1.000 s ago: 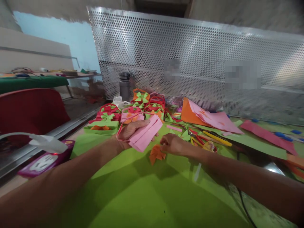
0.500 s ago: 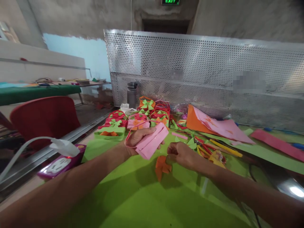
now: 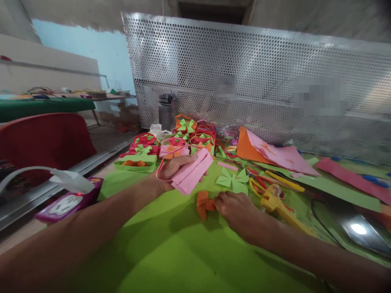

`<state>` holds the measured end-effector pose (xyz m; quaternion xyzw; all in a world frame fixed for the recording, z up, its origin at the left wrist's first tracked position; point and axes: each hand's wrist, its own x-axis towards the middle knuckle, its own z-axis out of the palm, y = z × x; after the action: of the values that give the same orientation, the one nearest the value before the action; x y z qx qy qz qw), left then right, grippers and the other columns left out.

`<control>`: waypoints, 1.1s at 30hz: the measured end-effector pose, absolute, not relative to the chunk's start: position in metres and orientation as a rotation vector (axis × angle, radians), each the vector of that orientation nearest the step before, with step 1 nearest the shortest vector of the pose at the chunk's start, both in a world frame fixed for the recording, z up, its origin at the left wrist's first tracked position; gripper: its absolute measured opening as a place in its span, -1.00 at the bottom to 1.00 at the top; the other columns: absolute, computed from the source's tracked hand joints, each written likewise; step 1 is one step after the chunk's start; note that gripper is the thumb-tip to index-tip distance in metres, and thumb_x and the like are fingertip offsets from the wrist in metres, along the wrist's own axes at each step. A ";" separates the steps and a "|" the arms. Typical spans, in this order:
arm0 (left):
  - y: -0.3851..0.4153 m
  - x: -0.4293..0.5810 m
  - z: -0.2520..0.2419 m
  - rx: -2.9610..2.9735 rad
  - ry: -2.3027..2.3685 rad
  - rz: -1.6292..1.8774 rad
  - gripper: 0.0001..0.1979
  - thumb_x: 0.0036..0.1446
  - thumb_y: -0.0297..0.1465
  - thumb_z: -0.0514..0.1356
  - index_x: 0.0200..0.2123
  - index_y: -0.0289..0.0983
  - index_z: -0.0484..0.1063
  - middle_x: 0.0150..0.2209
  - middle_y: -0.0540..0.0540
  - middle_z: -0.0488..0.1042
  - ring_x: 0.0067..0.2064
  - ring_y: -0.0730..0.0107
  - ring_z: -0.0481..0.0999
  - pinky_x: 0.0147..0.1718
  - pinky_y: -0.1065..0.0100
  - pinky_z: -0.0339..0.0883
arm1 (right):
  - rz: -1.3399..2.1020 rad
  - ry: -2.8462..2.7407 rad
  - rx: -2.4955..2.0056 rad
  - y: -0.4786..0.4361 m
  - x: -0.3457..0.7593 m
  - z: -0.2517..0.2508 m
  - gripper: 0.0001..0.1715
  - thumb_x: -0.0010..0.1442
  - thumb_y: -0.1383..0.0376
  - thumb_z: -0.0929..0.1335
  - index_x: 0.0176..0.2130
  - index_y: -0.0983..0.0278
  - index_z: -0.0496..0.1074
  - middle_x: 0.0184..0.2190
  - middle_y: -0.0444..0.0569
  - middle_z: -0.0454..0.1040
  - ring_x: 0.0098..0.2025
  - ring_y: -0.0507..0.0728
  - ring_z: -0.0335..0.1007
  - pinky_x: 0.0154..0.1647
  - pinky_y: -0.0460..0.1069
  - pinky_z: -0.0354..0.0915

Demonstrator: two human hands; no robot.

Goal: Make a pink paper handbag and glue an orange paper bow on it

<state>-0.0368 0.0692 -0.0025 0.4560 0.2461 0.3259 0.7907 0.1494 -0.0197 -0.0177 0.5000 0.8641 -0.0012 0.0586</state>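
My left hand [image 3: 172,167] gripped a folded pink paper piece [image 3: 192,171]. At its five o'clock, my right hand [image 3: 236,208] pinched an orange paper bow [image 3: 203,204] on the green sheet [image 3: 171,252].

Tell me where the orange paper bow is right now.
In the head view the orange paper bow lies on the green sheet near centre, at the fingertips of the right hand, just below the pink paper basket held in the left hand.

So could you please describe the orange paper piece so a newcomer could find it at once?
Start at the bright green sheet covering the table. Near its middle, the right hand pinches a small folded orange bow at its fingertips. It is the only orange piece lying alone, just below the pink basket.
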 end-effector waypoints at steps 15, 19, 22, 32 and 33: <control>0.069 -0.031 -0.018 0.852 0.639 0.617 -0.69 0.16 -0.37 0.00 -0.16 -0.50 0.36 -0.48 -0.24 0.53 -0.54 0.32 0.50 -0.54 0.37 0.35 | -1.226 2.353 2.230 0.045 0.172 -0.023 -0.73 0.17 0.33 0.15 -0.41 0.33 0.37 -0.51 -0.05 0.45 -0.54 -0.01 0.35 -0.58 -0.14 0.19; 0.068 -0.026 -0.026 0.835 0.661 0.634 -0.69 0.14 -0.36 0.02 -0.18 -0.50 0.36 -0.56 -0.20 0.50 -0.58 0.34 0.47 -0.55 0.37 0.34 | -1.649 2.173 2.227 0.046 0.164 -0.023 -0.82 0.08 0.42 0.21 -0.36 0.32 0.38 -0.46 -0.06 0.48 -0.56 -0.04 0.35 -0.60 -0.16 0.20; 0.068 -0.025 -0.029 0.822 0.680 0.643 -0.69 0.13 -0.36 0.04 -0.16 -0.48 0.36 -0.58 -0.17 0.49 -0.59 0.33 0.46 -0.56 0.36 0.34 | -1.832 2.098 2.230 0.045 0.162 -0.021 -0.82 0.10 0.41 0.21 -0.37 0.32 0.38 -0.46 -0.06 0.47 -0.56 -0.05 0.34 -0.60 -0.16 0.19; 0.067 -0.023 -0.028 0.828 0.692 0.642 -0.68 0.15 -0.36 0.00 -0.13 -0.46 0.34 -0.50 -0.21 0.52 -0.55 0.31 0.50 -0.58 0.38 0.34 | -1.738 2.128 2.341 0.054 0.157 -0.032 -0.66 0.18 0.12 0.27 -0.34 0.38 0.39 -0.48 -0.06 0.43 -0.55 -0.03 0.32 -0.60 -0.12 0.24; 0.068 -0.024 -0.028 0.832 0.695 0.645 -0.68 0.16 -0.36 -0.01 -0.14 -0.47 0.34 -0.50 -0.22 0.53 -0.55 0.31 0.50 -0.58 0.39 0.34 | -1.696 2.141 2.345 0.056 0.157 -0.035 -0.70 0.18 0.16 0.29 -0.26 0.37 0.39 -0.39 -0.04 0.44 -0.47 0.00 0.36 -0.52 -0.08 0.31</control>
<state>-0.0239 0.0677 -0.0278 0.3891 0.3250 0.3014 0.8076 0.1569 0.0561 -0.0346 0.6343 0.5793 -0.4589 -0.2272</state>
